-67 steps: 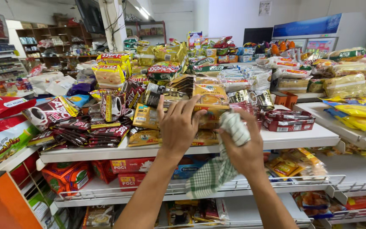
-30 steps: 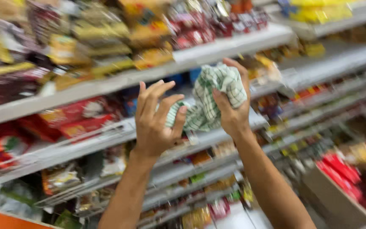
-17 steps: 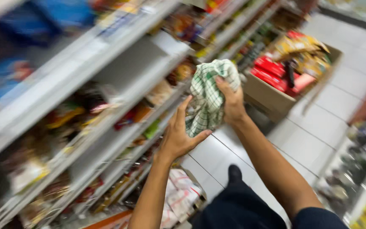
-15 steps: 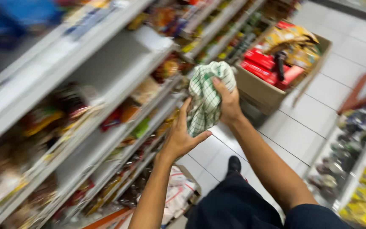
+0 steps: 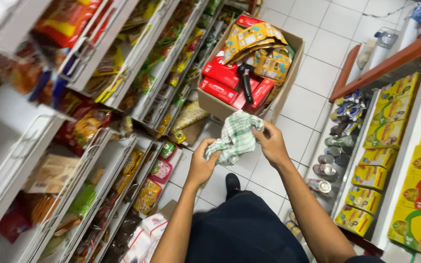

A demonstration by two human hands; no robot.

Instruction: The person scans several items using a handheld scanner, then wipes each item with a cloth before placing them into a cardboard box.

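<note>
A green and white checked cloth hangs bunched between both my hands over the tiled aisle floor. My left hand grips its lower left corner. My right hand pinches its upper right edge. Just beyond the cloth stands an open cardboard box on the floor, packed with red packs, yellow packets and a black handled tool.
Wire-fronted white shelves full of snack packets run along the left. On the right, a lower shelf carries yellow boxes, tins and small bottles. White packets lie on the floor by my left leg, and my dark shoe is below the cloth.
My view swung from the top shelf down to the aisle floor. Both hands left the shelf and came down together, and the left hand has taken hold of the cloth.
</note>
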